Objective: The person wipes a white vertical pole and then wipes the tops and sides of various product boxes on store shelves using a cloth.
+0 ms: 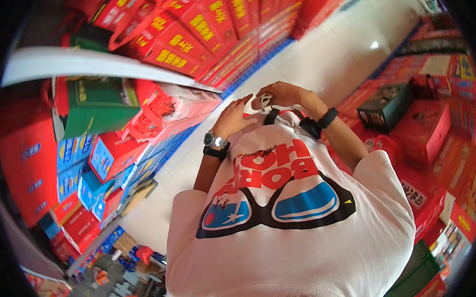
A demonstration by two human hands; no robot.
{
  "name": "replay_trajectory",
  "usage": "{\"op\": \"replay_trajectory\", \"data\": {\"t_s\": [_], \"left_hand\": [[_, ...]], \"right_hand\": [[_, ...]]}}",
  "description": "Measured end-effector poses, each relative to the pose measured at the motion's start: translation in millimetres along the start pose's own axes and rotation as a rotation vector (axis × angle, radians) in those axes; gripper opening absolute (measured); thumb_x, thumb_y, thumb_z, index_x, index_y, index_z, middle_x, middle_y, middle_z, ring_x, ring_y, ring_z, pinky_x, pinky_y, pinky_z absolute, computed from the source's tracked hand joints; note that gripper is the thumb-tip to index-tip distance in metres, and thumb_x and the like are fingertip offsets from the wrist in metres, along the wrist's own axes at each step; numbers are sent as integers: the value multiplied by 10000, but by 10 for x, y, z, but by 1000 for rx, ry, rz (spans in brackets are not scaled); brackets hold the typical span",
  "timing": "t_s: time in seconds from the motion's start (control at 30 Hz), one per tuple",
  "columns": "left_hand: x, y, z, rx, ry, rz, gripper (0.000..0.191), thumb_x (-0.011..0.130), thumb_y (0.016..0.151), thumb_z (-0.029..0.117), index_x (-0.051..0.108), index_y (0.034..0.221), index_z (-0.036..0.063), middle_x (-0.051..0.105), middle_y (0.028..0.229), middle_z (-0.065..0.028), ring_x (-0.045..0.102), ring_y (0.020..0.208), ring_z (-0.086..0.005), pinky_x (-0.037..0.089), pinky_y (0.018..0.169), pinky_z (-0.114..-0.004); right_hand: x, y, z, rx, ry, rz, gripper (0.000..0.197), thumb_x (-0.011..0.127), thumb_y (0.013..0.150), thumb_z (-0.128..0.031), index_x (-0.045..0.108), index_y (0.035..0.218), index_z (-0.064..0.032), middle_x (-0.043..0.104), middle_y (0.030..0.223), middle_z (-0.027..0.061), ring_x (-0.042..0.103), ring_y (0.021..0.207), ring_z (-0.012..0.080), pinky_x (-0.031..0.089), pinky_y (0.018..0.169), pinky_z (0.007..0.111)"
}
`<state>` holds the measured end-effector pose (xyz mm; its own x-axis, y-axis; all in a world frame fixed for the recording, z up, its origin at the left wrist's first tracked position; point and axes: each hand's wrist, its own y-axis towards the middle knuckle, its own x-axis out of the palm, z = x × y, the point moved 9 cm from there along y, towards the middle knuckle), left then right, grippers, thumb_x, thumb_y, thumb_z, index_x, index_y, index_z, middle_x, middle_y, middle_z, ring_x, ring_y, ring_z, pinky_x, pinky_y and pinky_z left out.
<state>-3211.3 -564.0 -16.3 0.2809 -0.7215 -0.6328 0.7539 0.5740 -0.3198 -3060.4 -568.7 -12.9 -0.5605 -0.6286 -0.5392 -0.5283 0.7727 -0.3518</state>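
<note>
My left hand, with a metal wristwatch and a black band at its wrist, is held in front of my waist, fingers bent towards the other hand. My right hand curls around a small whitish looped item, perhaps a cord; its kind is unclear. A black band is on the right wrist. Black straps or clips lie just below the hands, against the white printed T-shirt. The left fingertips come close to the right hand; whether they touch is unclear.
Stacked red gift boxes stand on blue plastic pallets ahead. At the left are a green gift bag and red and blue boxes. A dark box lies on red boxes at the right. Between the stacks runs a pale tiled floor.
</note>
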Motion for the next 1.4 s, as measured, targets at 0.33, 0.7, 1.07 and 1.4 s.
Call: {"op": "replay_trajectory", "data": {"t_s": [0.33, 0.7, 1.07, 1.4], "left_hand": [[495, 1017, 150, 52, 0, -136, 293, 662, 905, 115, 734, 1156, -19, 743, 1095, -259, 705, 1063, -428, 547, 930, -462], [1565, 2079, 335, 339, 41, -628, 221, 664, 939, 177, 716, 1083, 18, 722, 1021, -226, 685, 1014, -437, 546, 888, -530], [2350, 3058, 1198, 561, 149, -860, 232, 701, 880, 166, 700, 1060, 19, 725, 988, -191, 682, 991, -412, 544, 878, -502], [2738, 3834, 2154, 593, 215, -830, 346, 679, 851, 47, 680, 1196, 41, 740, 1072, -223, 710, 988, -441, 567, 851, -515]], "right_hand": [[183, -597, 828, 246, 386, 193, 556, 647, 981, -204, 552, 1511, -63, 724, 1291, 251, 719, 1148, 390, 560, 1001, 452], [890, -1562, 1972, 728, 821, 402, 338, 673, 953, -184, 704, 1256, -38, 764, 1086, 251, 735, 970, 433, 580, 827, 462], [1001, -2540, 2541, 801, 885, 803, 350, 682, 958, -200, 699, 1264, -31, 755, 1109, 259, 734, 999, 418, 572, 886, 442], [109, -3348, 3632, 734, 712, 849, 306, 657, 951, -169, 703, 1216, -23, 759, 1062, 232, 733, 984, 426, 566, 859, 463]]}}
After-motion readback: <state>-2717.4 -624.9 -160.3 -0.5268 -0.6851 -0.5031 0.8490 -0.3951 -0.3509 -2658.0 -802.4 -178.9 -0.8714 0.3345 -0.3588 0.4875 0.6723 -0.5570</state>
